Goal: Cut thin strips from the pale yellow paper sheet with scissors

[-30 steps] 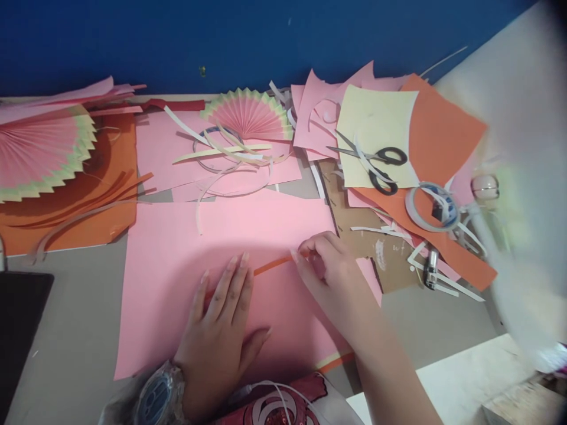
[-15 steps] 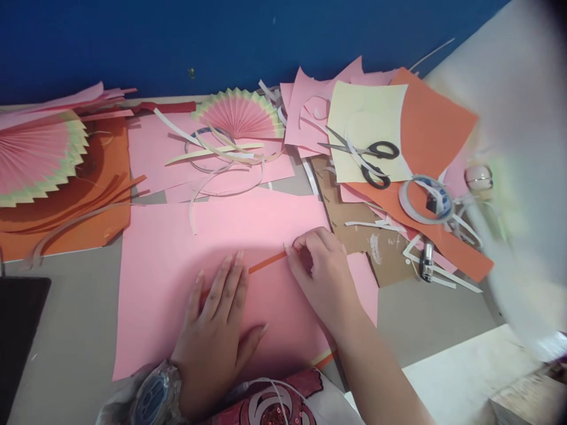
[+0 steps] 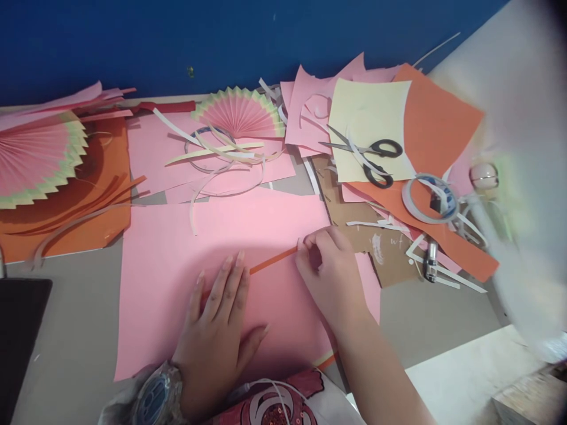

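A large pink paper sheet (image 3: 163, 248) lies flat in front of me. Across it runs a narrow orange paper strip (image 3: 272, 260), slanting up to the right. My left hand (image 3: 217, 327) is spread flat over the strip's left part, pressing on the sheet, fingers outstretched. Part of the strip is hidden beneath those fingers. My right hand (image 3: 332, 271) pinches the strip's right end between thumb and forefinger, close to the sheet's right edge. Its tip is covered by the fingers.
Scissors (image 3: 376, 153) lie on cream paper (image 3: 367, 106) at the back right, with a tape roll (image 3: 410, 200) and several paper strips nearby. Pleated paper fans (image 3: 239, 112) are at the back and left. Cardboard (image 3: 349, 248) sits right of the sheet; a black object (image 3: 22, 330) is at left.
My right hand has slid a little to the right along the strip, so more orange shows between the hands. The left hand has stayed in place.
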Action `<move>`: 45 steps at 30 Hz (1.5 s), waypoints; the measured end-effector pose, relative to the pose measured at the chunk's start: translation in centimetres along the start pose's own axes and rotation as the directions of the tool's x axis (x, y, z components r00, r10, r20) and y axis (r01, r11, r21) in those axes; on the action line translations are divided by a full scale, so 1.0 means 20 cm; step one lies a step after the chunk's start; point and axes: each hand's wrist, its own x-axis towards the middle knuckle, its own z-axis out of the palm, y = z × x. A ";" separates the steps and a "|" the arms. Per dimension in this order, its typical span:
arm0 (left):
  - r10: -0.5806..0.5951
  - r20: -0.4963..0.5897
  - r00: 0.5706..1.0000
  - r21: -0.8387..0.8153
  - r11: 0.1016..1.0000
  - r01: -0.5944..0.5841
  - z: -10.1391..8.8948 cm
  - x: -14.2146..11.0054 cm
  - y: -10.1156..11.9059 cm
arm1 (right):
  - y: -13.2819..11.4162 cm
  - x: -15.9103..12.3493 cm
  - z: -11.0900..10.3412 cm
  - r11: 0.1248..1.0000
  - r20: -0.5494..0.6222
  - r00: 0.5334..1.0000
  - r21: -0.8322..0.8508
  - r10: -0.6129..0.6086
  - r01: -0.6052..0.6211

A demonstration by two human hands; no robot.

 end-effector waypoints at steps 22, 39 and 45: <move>0.007 0.011 1.000 0.008 1.000 -0.007 0.00 0.00 0.00 | -0.01 0.01 0.01 1.000 0.005 1.000 -0.022 0.015 -0.014; 0.056 -0.012 0.998 0.091 0.994 -0.055 0.02 -0.02 -0.01 | -0.03 0.02 0.05 0.974 -0.028 0.993 -0.199 -0.112 0.105; 0.034 -0.026 0.999 0.110 0.993 -0.031 0.00 -0.02 -0.01 | 0.00 0.03 0.04 0.989 -0.087 0.995 -0.144 -0.054 0.041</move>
